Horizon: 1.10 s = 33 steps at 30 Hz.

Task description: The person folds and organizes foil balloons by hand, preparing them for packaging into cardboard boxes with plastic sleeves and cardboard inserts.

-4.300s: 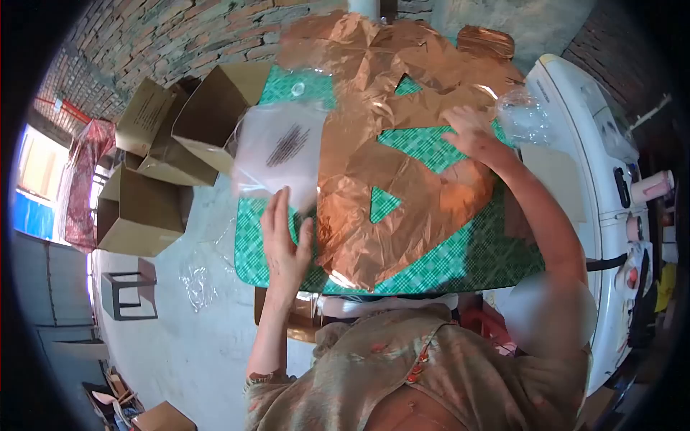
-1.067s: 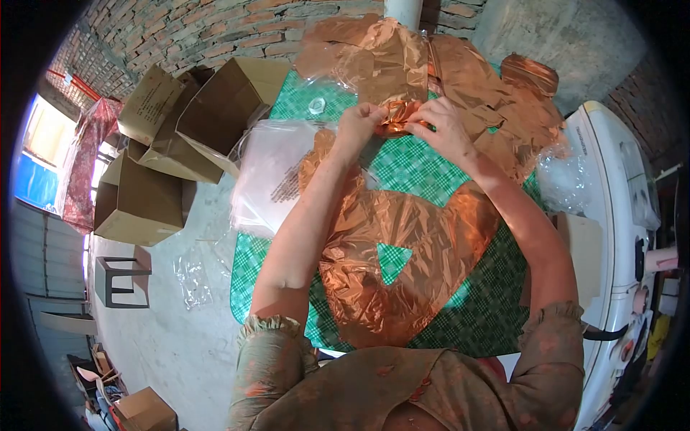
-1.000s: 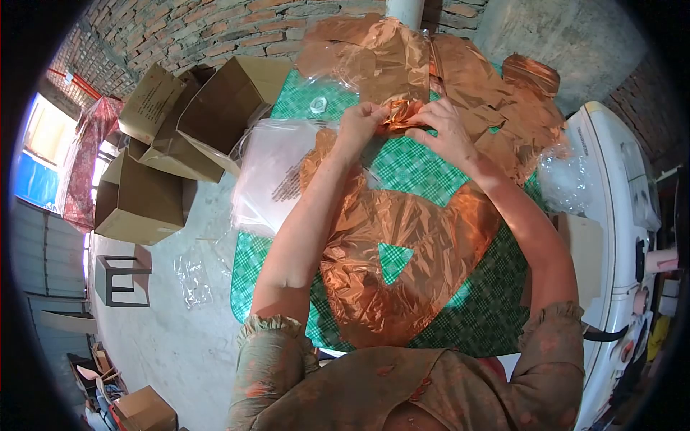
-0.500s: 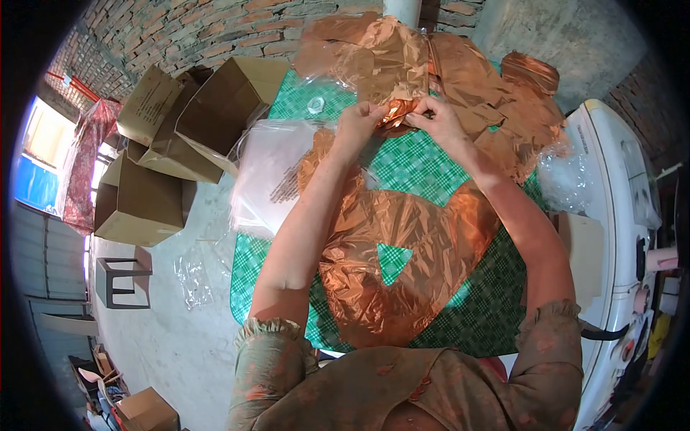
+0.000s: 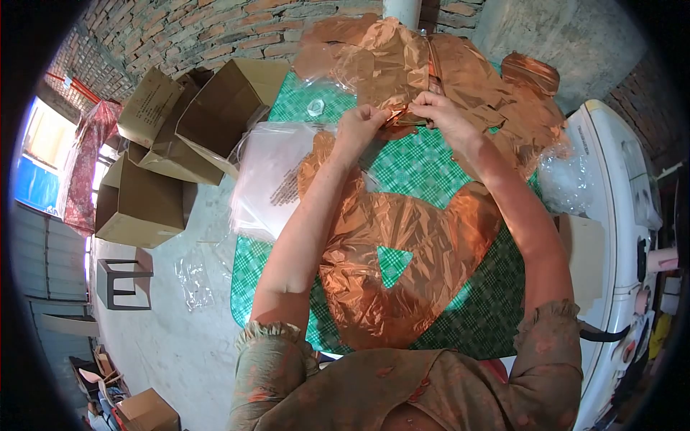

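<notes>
At the far part of the green checked table, my left hand (image 5: 361, 128) pinches the left side of a small crumpled piece of copper foil (image 5: 397, 122). My right hand (image 5: 440, 115) has its fingers closed on the right side of the same foil. Nearer my body lies a large copper foil shape (image 5: 402, 309) with a triangular hole, spread flat on the green checked tablecloth (image 5: 410, 161). More copper foil sheets (image 5: 467, 68) are heaped behind and to the right of my hands.
Clear plastic sheets (image 5: 262, 172) lie at the table's left, near a white tape roll (image 5: 315, 107). Open cardboard boxes (image 5: 223, 108) and a small grey stool (image 5: 123, 284) stand on the left. A white appliance (image 5: 600, 165) is at the right, beside clear plastic (image 5: 564, 176).
The small foil between my hands is now narrower and more folded. My right hand has shifted slightly up, and its fingers have turned on the foil.
</notes>
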{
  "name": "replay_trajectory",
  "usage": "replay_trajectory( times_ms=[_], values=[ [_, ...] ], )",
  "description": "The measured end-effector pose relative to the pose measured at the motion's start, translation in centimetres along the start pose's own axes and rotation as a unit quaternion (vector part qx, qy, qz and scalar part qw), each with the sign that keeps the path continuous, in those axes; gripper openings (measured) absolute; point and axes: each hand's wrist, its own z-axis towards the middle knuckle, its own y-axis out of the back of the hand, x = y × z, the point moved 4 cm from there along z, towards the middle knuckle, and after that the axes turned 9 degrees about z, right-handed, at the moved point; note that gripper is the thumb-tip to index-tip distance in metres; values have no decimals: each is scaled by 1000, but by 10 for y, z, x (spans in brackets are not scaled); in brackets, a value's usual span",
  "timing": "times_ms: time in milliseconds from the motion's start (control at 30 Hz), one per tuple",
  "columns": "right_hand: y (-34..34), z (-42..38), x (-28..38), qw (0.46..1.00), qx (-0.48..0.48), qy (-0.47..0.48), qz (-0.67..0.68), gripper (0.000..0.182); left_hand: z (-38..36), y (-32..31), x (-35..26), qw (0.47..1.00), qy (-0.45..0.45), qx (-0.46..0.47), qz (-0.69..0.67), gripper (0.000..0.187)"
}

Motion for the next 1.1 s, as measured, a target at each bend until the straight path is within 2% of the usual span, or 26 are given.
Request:
replay_trajectory(
  times_ms=[67, 167, 367, 467, 567, 667, 767, 867, 967, 1100],
  values=[
    [0, -2, 6, 1000, -4, -9, -12, 21, 0, 0, 0, 1000, 2, 2, -1, 32],
    [15, 11, 1, 997, -16, 35, -70, 21, 0, -1, 2, 1000, -5, 1, 2, 33],
    [22, 17, 7, 990, -4, 25, -142, 25, 2, -1, 6, 1000, -1, 8, -1, 33],
    [9, -5, 25, 984, 57, 40, -167, 29, -1, 1, -1, 1000, 13, 8, -1, 32],
    [8, -15, 29, 964, 92, 95, -229, 28, -3, 0, -4, 1000, 12, 6, -16, 32],
    [15, -3, 8, 934, 61, 196, -293, 29, -7, 2, -9, 1000, 1, 3, -30, 33],
    [13, 6, -1, 926, 6, 220, -306, 25, -5, 2, -6, 1000, 1, 6, -26, 33],
    [4, 0, 5, 952, -25, 209, -220, 24, -4, 3, -5, 1000, 4, 11, -19, 32],
    [8, 9, -6, 991, -2, 106, -79, 20, -5, 3, -7, 1000, 5, 8, -12, 31],
    [6, 9, -6, 998, -1, 68, -14, 19, -7, 3, -9, 999, 17, 21, -28, 34]
  ],
)
